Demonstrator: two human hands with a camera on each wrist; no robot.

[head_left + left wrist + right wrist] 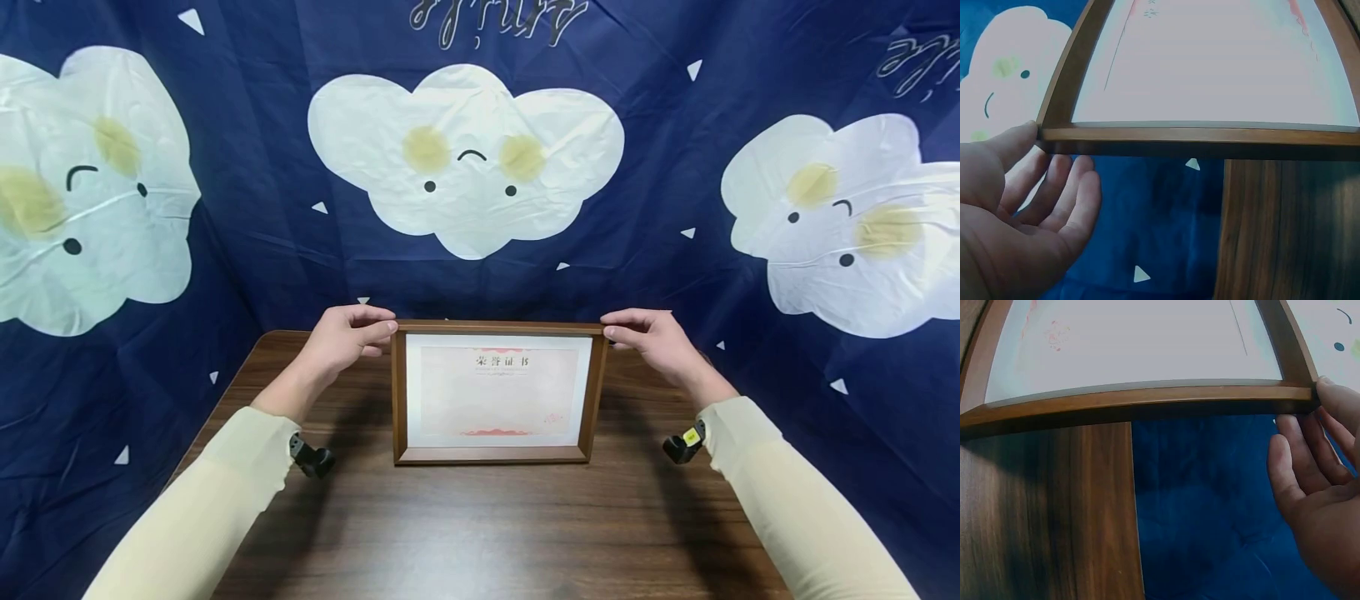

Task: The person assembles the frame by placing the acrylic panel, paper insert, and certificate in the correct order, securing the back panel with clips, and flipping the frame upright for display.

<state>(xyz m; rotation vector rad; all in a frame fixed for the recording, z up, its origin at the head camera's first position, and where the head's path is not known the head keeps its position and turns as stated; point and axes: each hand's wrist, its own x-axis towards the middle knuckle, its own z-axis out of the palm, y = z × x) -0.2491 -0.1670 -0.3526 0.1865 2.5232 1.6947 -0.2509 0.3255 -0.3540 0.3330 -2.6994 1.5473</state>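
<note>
A brown wooden picture frame [492, 455] stands upright on the table, facing me. Behind its front lies a white mat and a pale certificate [495, 400] with red ornaments and Chinese characters along the top. My left hand [341, 337] pinches the upper left corner between thumb and fingers; in the left wrist view the thumb of that hand [1035, 212] presses the frame's corner [1060, 134]. At the upper right corner, my right hand [652, 337] grips in the same way. The right wrist view shows its thumb and fingers around the frame's corner [1300, 394]. The frame's back is hidden.
The dark wood-grain table [487, 533] extends in front of the frame and to both sides. A blue cloth [262, 275] printed with white clouds and triangles hangs behind and beside the table. Small black devices [311, 457] sit at both wrists.
</note>
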